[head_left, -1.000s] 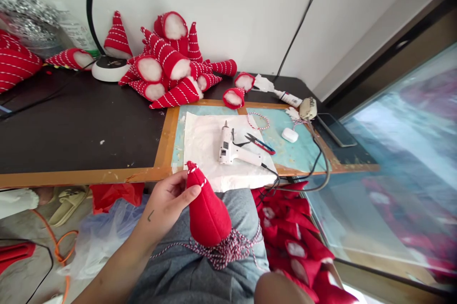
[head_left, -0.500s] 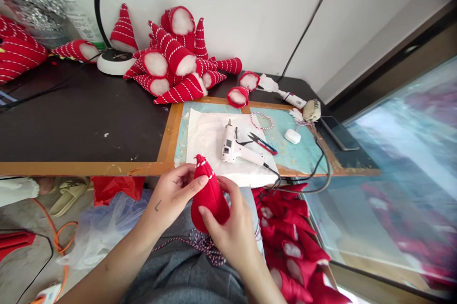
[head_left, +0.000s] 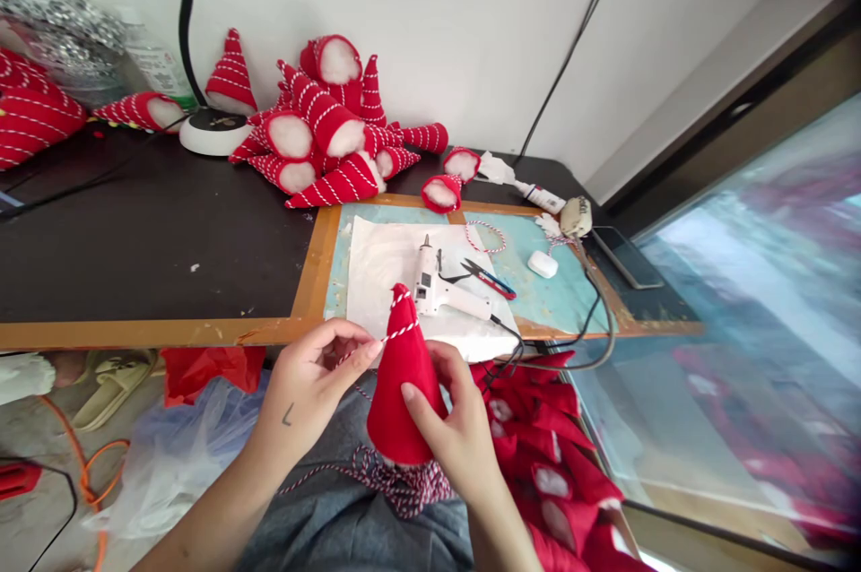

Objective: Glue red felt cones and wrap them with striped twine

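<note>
A red felt cone hat stands upright over my lap, its tip wound with twisted red-and-white cord. My right hand grips the cone's right side, thumb across the front. Left of it, my left hand pinches the cord, which runs taut from the cone to its fingertips. A loose bundle of the same kind of cord lies on my lap below the cone. Just beyond the hands, a white glue gun rests on a white sheet beside small scissors.
Several stuffed, cord-striped red cones are heaped at the back of the dark table. A cord loop, a white case and a phone lie to the right. Plain red cones fill a box at lower right.
The cone has turned more upright and its cord now shows stretched out to my left hand. My right hand has shifted slightly right and down along the cone.
</note>
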The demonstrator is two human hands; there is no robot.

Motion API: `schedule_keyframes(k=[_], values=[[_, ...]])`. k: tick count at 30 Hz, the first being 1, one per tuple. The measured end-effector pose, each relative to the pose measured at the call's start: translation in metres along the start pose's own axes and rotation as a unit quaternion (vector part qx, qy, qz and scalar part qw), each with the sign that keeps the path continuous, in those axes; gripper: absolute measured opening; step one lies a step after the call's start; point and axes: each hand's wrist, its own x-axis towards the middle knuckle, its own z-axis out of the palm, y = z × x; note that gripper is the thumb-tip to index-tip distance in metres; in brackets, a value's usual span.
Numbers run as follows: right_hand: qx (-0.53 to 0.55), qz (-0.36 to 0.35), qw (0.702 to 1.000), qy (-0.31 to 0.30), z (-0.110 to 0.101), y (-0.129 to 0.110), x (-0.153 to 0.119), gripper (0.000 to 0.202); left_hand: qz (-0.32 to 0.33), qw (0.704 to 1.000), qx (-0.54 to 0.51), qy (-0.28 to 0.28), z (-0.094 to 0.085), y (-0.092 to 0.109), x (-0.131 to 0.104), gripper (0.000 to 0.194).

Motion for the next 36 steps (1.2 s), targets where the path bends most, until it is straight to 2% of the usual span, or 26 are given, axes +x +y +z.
schedule_keyframes(k=[4,8,11,13,15,18,20,22,25,30,33,36], values=[[0.159,0.051,0.982,-0.082,-0.003,0.002,-0.001,0.041,-0.007,0.998,-0.061,-0.033,0.004,-0.006,0.007,0.035],[0.263,0.086,0.953,-0.12,-0.002,0.01,-0.003,0.048,-0.045,0.984,-0.159,-0.067,0.009,-0.008,0.009,0.042],[0.281,0.104,0.944,-0.141,-0.002,0.016,-0.002,0.057,-0.077,0.956,-0.225,-0.171,0.014,-0.005,0.007,0.051],[0.277,0.118,0.941,-0.157,-0.004,0.017,-0.001,0.065,-0.066,0.941,-0.235,-0.234,0.016,-0.003,0.006,0.05],[0.269,0.108,0.942,-0.167,-0.006,0.015,0.001,0.067,-0.04,0.943,-0.218,-0.247,0.018,-0.002,0.008,0.049],[0.227,0.036,0.964,-0.137,-0.009,0.009,0.001,0.061,-0.019,0.968,-0.17,-0.184,0.017,-0.004,0.011,0.043],[0.156,-0.018,0.983,-0.096,-0.007,0.003,0.001,0.063,-0.012,0.984,-0.129,-0.125,0.016,-0.006,0.012,0.039],[0.062,-0.044,0.996,-0.056,-0.003,-0.002,0.001,0.068,-0.007,0.992,-0.091,-0.084,0.014,-0.009,0.013,0.038],[-0.027,-0.034,0.999,-0.014,0.007,-0.007,0.003,0.063,-0.01,0.996,-0.065,-0.06,0.014,-0.011,0.013,0.04],[-0.016,-0.014,0.999,0.042,0.015,-0.011,0.009,0.043,-0.008,0.993,-0.112,-0.02,0.021,-0.008,0.005,0.048],[-0.035,-0.004,0.996,0.082,0.014,-0.011,0.011,0.04,0.014,0.994,-0.101,0.028,0.025,-0.002,-0.005,0.033],[-0.056,0.0,0.993,0.103,0.012,-0.01,0.011,0.038,0.021,0.998,-0.055,0.031,0.025,0.005,-0.014,0.027]])
